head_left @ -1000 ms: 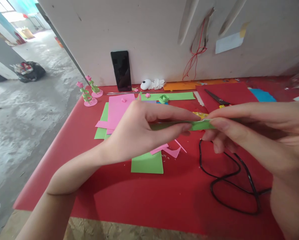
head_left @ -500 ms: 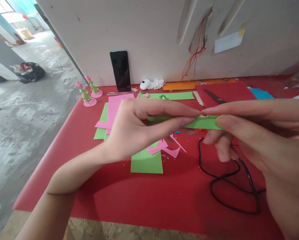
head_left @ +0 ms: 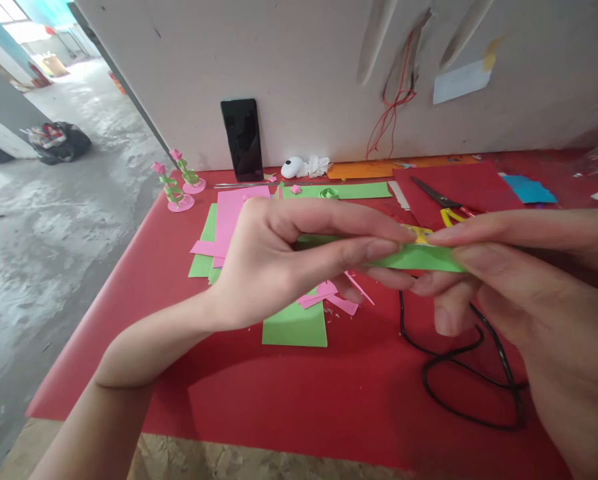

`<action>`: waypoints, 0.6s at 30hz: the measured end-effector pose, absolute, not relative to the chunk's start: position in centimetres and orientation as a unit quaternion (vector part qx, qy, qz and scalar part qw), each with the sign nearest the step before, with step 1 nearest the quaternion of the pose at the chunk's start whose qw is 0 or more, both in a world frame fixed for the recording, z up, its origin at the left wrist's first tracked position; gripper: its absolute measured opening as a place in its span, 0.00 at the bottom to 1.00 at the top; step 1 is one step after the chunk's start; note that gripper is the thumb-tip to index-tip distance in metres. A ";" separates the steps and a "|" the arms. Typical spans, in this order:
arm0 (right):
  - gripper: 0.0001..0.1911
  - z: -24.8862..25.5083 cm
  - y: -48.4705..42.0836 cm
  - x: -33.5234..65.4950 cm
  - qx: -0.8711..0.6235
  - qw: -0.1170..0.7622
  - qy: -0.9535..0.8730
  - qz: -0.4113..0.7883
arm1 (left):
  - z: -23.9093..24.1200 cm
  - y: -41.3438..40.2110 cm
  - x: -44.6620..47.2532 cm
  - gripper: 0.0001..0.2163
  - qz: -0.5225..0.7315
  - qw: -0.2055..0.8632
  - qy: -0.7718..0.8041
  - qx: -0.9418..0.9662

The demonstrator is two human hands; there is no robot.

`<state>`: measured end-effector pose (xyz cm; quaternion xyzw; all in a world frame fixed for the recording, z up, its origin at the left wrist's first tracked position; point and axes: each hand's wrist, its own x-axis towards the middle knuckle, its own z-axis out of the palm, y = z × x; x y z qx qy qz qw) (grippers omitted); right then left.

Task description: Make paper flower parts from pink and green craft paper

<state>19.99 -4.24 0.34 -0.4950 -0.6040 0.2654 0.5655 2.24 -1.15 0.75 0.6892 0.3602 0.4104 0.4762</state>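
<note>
A green paper strip [head_left: 419, 257] is held level above the middle of the red table [head_left: 303, 393]. It is pinched between thumb and fingers by the left hand [head_left: 269, 260] and the right hand [head_left: 529, 280]. A black cable [head_left: 459, 373] lies beneath.

No writing can be read.
The black flat phone [head_left: 242, 139] shows only a dark screen; the pale paper note [head_left: 461, 80] taped up right of the phone looks blank, and the folded green paper strip [head_left: 419, 257] in front of the phone is plain.
</note>
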 end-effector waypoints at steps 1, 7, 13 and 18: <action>0.05 0.4 -4.3 19.9 -0.491 0.567 -0.604 0.270 | 0.7 -1.1 2.2 0.07 0.417 0.476 0.359 0.686; 0.10 0.8 -3.7 20.1 -0.415 0.544 -0.635 0.358 | 0.8 -1.0 2.1 0.06 0.437 0.475 0.353 0.678; 0.10 0.8 -3.5 19.8 -0.426 0.562 -0.611 0.360 | 1.7 -1.1 1.7 0.05 0.401 0.462 0.376 0.696; 0.10 0.6 -3.8 19.5 -0.459 0.571 -0.602 0.318 | 3.0 -1.3 1.7 0.04 0.376 0.477 0.387 0.693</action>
